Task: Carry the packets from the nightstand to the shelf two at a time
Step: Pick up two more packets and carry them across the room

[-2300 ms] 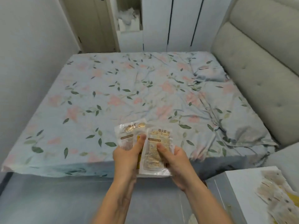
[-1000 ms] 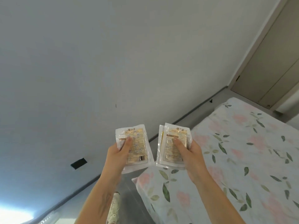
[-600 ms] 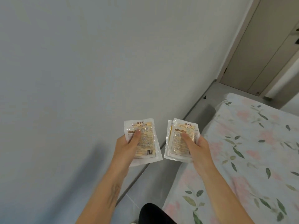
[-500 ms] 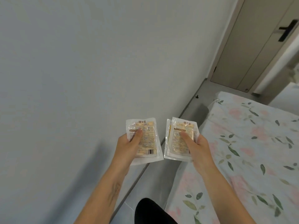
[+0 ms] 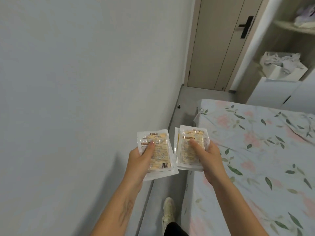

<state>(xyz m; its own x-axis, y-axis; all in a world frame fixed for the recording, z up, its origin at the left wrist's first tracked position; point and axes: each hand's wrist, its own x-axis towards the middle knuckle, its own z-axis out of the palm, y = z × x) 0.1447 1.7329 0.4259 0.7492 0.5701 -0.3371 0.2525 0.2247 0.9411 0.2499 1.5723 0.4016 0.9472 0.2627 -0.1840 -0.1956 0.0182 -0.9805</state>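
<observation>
left hand [image 5: 139, 160] grips one packet [image 5: 157, 155], thumb on its face; right hand [image 5: 210, 156] grips a second packet [image 5: 190, 149], with another edge showing behind it. carry step in hand, in the aisle between wall [image 5: 85, 82] and bed [image 5: 255, 150]. next: walk on to the shelf [image 5: 289, 28], ahead right, grips unchanged.

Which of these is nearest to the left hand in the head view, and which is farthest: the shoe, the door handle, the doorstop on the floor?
From the left hand:
1. Shoe, below it on the floor, near the bed.
2. Doorstop, ahead on the floor, by the wall.
3. Door handle, far ahead, up on the door.
</observation>
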